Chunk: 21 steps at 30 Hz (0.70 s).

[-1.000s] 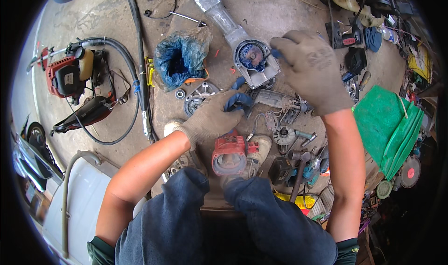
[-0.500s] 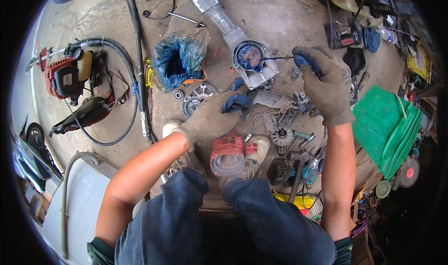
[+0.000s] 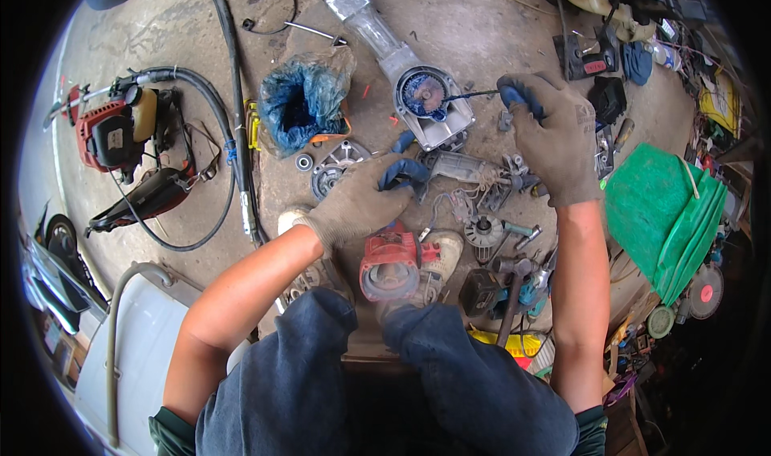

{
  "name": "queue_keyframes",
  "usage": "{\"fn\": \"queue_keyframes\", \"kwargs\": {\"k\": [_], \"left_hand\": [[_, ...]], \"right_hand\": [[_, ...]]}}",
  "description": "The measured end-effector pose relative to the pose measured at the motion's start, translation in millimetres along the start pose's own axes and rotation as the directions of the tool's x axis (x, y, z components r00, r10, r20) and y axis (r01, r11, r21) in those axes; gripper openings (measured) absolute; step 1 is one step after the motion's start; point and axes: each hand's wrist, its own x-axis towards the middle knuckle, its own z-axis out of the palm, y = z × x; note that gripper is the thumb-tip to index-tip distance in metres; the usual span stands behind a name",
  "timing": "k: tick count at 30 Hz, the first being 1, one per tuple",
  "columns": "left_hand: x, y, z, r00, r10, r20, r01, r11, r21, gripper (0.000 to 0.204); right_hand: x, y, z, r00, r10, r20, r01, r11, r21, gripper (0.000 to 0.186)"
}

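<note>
My right hand, in a grey-brown glove with blue finger ends, is closed on a thin dark rod. Its tip reaches the blue-greased gear in the round opening of a silver metal gear housing. My left hand, gloved alike, hangs below the housing with curled fingers; whatever they hold is hidden. A bag of blue grease stands left of the housing. Close to my left hand lie a metal cover plate and a bearing. A red motor casing sits between my shoes.
Loose tool parts, a motor armature and a hammer crowd the floor before my right leg. Green folded sheeting lies at the right. A red engine unit and a long black hose are at the left.
The whole view has shifted slightly. My right hand has moved a little left and up, with the rod's tip still at the gear. My left hand keeps nearly the same pose.
</note>
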Motion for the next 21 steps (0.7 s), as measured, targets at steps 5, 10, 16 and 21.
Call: {"fn": "queue_keyframes", "kwargs": {"k": [5,10,16,21], "left_hand": [[1.9,-3.5,3.0,1.0,-0.001,0.001,0.001,1.0,-0.018,0.052],[1.3,-3.6,1.9,1.0,-0.003,0.007,0.003,1.0,-0.009,0.049],[0.7,-3.6,3.3,1.0,0.009,-0.02,-0.01,1.0,-0.024,0.057],[2.6,-8.4,4.5,0.999,-0.037,0.011,0.038,0.998,-0.057,0.059]], "right_hand": [[0.5,2.3,2.8,1.0,0.007,-0.006,-0.007,1.0,-0.002,0.021],[0.5,-0.5,3.2,0.999,0.022,0.037,-0.024,0.999,0.037,0.02],[-6.1,-6.0,5.5,0.999,0.029,0.046,-0.033,0.995,0.089,0.019],[-7.6,-8.6,7.2,0.999,-0.033,0.003,0.033,0.996,0.086,0.024]]}}
